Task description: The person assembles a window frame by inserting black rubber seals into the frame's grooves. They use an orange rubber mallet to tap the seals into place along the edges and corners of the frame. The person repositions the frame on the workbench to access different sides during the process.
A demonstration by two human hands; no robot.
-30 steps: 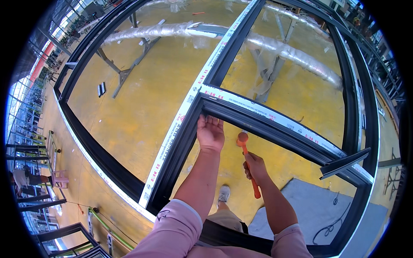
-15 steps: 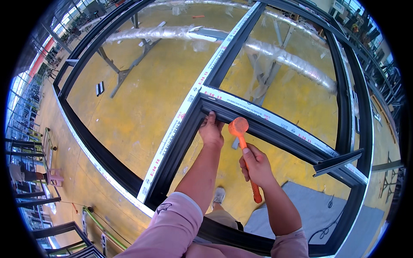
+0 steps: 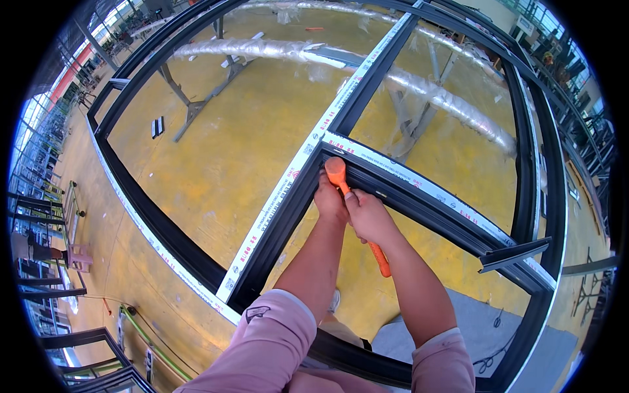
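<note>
A large black window frame (image 3: 419,211), with white printed film along its bars, spreads out in front of me. My left hand (image 3: 331,200) grips a bar at the inner corner where two bars meet; its fingertips are partly hidden behind the mallet. My right hand (image 3: 369,218) is closed round the handle of an orange mallet (image 3: 335,170). The mallet's head is over the corner, close beside my left fingers; whether it touches the bar I cannot tell. A short loose black profile (image 3: 514,254) lies across the frame at the right.
Film-wrapped supports (image 3: 452,108) run beneath the far part of the frame, on metal legs. A grey mat (image 3: 458,327) with a dark cord lies on the yellow floor (image 3: 196,164) at the lower right. Other frames (image 3: 98,360) and a pink stool (image 3: 80,257) stand at the left.
My right hand has brought the mallet left and forward, from beside my left hand to the frame's corner. My left hand stays at the corner. The view has shifted slightly.
</note>
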